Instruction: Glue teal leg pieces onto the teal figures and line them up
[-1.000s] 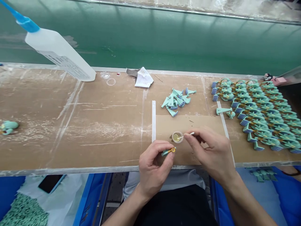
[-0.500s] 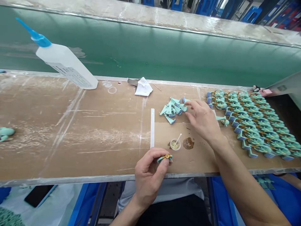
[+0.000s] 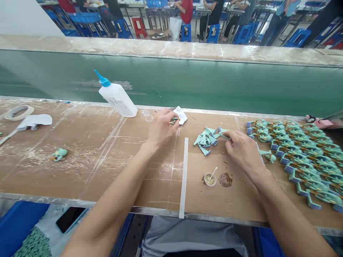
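Observation:
My left hand (image 3: pixel 164 128) is closed in a pinch on a small teal-and-orange plastic part (image 3: pixel 174 120), right by the folded white cloth (image 3: pixel 181 115) at the table's back. Fingers hide most of that part. With thumb and forefinger together, my right hand (image 3: pixel 242 150) grips the end of a teal plastic piece (image 3: pixel 222 133) at the right side of a loose pile of similar pieces (image 3: pixel 205 139). Nearer to me stands a small cup (image 3: pixel 210 179) of clear yellowish liquid, a white stick leaning in it. Beside it is a dark stain.
Rows of assembled teal figures (image 3: pixel 302 153) fill the right side. One lone teal piece (image 3: pixel 59 154) lies at left, below a tape roll (image 3: pixel 20 112). A white bottle with blue nozzle (image 3: pixel 119 100) stands by the green back wall (image 3: pixel 187 85). A white strip (image 3: pixel 183 178) crosses the tabletop.
My left hand has moved forward from the table's front edge to the white cloth, carrying the small part. My right hand stays at the pile, now pinching a teal piece. The view has tilted up.

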`<state>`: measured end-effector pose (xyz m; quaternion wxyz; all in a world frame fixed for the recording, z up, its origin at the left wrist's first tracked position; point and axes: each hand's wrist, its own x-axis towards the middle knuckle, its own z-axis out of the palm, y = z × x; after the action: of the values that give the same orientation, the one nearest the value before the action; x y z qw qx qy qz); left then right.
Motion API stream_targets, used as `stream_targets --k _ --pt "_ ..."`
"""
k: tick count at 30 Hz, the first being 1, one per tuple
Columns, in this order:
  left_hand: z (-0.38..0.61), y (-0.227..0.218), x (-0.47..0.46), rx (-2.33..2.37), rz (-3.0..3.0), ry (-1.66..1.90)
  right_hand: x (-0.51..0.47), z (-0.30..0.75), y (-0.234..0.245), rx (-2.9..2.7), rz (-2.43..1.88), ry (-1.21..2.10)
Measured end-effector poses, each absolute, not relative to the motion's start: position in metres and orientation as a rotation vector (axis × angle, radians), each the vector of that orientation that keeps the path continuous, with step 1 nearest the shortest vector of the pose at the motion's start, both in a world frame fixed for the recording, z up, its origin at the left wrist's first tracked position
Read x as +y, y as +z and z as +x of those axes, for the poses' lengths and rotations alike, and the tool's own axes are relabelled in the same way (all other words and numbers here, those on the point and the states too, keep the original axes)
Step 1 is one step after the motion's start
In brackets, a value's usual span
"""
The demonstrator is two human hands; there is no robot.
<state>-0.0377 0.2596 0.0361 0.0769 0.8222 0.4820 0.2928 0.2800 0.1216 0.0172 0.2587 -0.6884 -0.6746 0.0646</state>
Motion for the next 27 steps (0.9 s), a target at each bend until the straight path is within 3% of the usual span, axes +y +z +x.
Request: stream_targets --k 7,14,18,21,27 --pt "-0.024 0.025 0.314 1.302 2.649 0.402 0.074 0.288 0.016 -1.385 -1.761 0.559" --pt "-0.035 0.039 0.31 1.333 2.495 0.544 0.052 0.275 0.014 -0.972 -1.498 0.981" --pt "-0.049 0.054 0.237 1.371 2.272 0.883 0.033 0.259 0.028 -0.831 -1.393 1.094" --pt "-0.045 0.054 0.152 1.134 1.625 1.227 0.016 0.237 0.043 -0.783 -1.334 1.217" --pt "-0.008 0.037 0.041 0.966 1.077 1.216 -0.003 0.19 0.054 -0.722 -1.176 1.495"
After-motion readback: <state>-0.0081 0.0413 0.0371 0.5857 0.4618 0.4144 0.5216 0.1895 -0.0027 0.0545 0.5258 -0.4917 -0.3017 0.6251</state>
